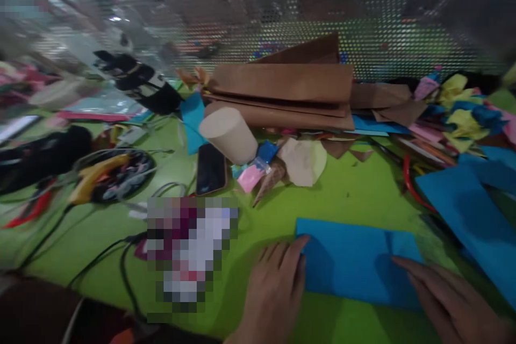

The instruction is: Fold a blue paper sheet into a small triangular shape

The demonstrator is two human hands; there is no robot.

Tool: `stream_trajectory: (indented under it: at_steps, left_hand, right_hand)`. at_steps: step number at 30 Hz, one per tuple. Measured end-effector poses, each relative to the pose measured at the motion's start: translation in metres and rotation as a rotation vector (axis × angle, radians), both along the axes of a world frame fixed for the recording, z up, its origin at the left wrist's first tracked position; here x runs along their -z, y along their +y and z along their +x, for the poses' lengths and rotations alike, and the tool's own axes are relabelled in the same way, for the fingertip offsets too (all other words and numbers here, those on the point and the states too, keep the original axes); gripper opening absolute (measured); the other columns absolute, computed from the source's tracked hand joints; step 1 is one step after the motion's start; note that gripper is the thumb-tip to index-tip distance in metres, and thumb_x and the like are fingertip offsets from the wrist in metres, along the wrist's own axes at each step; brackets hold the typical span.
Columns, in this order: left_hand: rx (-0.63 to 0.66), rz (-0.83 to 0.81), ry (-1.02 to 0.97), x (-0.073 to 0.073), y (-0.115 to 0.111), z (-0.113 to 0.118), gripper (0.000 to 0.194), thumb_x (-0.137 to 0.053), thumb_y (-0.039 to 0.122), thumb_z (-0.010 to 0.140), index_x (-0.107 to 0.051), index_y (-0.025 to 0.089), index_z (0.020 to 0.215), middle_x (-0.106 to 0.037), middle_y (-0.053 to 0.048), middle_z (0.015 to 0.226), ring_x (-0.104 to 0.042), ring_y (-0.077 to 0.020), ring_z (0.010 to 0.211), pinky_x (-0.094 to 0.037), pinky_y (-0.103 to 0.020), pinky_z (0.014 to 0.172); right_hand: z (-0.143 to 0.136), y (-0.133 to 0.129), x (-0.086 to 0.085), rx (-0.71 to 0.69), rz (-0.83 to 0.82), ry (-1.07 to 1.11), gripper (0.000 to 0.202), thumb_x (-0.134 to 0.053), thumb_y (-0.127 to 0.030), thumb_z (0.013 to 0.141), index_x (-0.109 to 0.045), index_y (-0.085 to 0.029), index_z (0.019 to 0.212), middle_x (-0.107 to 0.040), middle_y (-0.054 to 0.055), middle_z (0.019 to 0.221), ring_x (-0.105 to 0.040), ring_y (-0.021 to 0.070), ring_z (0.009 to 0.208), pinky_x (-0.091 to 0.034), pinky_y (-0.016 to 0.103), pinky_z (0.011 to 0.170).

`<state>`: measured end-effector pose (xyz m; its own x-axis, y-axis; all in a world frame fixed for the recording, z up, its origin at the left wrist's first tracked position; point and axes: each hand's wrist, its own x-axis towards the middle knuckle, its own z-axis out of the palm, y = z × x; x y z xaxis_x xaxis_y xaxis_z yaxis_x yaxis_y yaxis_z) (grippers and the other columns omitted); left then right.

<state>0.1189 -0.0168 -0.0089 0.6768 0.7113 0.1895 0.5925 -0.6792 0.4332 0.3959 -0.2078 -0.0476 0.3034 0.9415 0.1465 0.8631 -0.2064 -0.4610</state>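
Observation:
A blue paper rectangle (pixel 355 263) lies flat on the green table (pixel 258 226), with a small dark mark or slit near its upper right. My left hand (pixel 274 285) rests at its left edge, fingers stretched out and the fingertips touching the paper. On the right side, my right hand (pixel 455 295) lies with its fingers extended, one fingertip on or just over the blue paper. Neither hand is wrapped round anything.
Behind are folded brown paper (pixel 278 83), a white roll (pixel 228 134) and a dark phone (pixel 210 169). A yellow glue gun (pixel 94 177) with cables sits left. More blue paper (pixel 467 209) and crumpled scraps (pixel 463 123) lie right. A pixelated patch covers something left of my left hand.

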Motion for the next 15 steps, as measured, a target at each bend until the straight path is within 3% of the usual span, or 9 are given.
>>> stream_trajectory:
  at_steps: [6, 15]
  left_hand:
    - [0.029, 0.008, 0.035, 0.005, 0.003, -0.007, 0.037, -0.047, 0.020, 0.106, -0.056, 0.025, 0.141, -0.076, -0.007, 0.106, -0.074, -0.0236, 0.090, -0.061, -0.037, 0.075]
    - [0.043, -0.001, 0.075, 0.009, 0.003, -0.012, 0.036, -0.047, 0.022, 0.107, -0.055, 0.023, 0.142, -0.077, -0.006, 0.109, -0.076, -0.0231, 0.092, -0.063, -0.037, 0.075]
  right_hand:
    - [-0.010, 0.013, -0.030, -0.031, -0.031, -0.093, 0.036, -0.044, -0.032, 0.107, -0.064, -0.038, 0.137, -0.079, 0.000, 0.117, -0.078, 0.0233, 0.098, -0.065, 0.033, 0.068]
    - [-0.016, 0.020, -0.031, 0.006, 0.008, -0.157, 0.045, -0.042, -0.034, 0.108, -0.051, -0.038, 0.152, -0.078, 0.004, 0.118, -0.078, 0.0266, 0.096, -0.064, 0.037, 0.065]
